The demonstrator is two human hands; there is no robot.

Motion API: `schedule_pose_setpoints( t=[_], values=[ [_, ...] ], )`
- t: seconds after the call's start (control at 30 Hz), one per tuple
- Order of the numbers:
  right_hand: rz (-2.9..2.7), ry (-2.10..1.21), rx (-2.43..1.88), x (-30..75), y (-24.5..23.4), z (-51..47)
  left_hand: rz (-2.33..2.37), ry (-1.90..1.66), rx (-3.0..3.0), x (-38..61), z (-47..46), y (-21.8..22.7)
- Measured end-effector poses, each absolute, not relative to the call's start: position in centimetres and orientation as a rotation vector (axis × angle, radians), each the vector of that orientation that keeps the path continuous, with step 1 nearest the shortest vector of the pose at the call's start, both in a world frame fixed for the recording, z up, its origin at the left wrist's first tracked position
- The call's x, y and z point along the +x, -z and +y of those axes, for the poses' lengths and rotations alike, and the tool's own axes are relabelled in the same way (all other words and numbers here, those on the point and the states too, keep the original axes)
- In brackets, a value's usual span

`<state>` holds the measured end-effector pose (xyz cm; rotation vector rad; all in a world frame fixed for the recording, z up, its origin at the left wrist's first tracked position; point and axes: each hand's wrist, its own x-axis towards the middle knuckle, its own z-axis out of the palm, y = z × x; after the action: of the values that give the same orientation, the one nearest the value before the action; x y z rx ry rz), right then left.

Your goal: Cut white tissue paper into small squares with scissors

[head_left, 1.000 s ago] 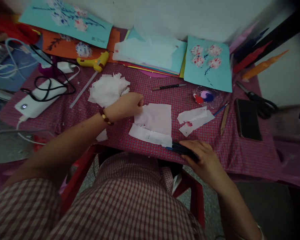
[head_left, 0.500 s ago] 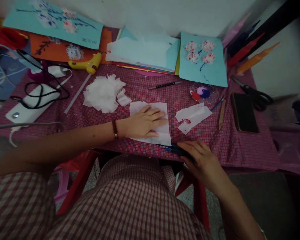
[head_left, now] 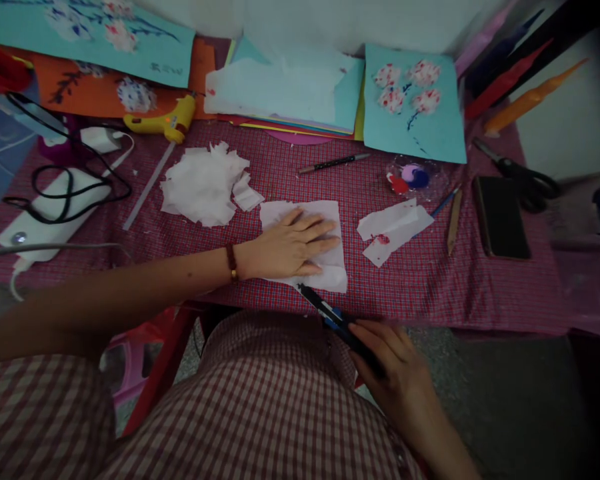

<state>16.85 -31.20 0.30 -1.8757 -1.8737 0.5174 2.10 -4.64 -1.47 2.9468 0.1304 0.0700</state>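
From my remote view, a red checked cloth covers the table across the frame. At left, a white device lies under a looped black cable; a yellow glue gun and a pile of white paper pieces follow, left of center. The white paper sheet lies flat at center, with the left hand palm-down on it, fingers spread and gripping nothing. Just right and below, the right hand has its fingers closed around a black tool, whose tip points at the sheet's lower edge. A dark phone sits at right, and bare gray floor shows at lower right.

At upper left, a turquoise painting is cut off by the frame. The left palm hides much of the sheet; I can't tell whether the tip touches it. The far right corner is dark and blurred.
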Motion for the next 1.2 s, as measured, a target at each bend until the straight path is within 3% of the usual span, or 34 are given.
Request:
schedule_pose_setpoints(
  t=[1.2],
  values=[
    [-1.949, -0.505, -1.814, 18.5, -0.8, -27.4, 0.121, -0.153, 2.860, 2.0, -4.6, 1.2]
  ],
)
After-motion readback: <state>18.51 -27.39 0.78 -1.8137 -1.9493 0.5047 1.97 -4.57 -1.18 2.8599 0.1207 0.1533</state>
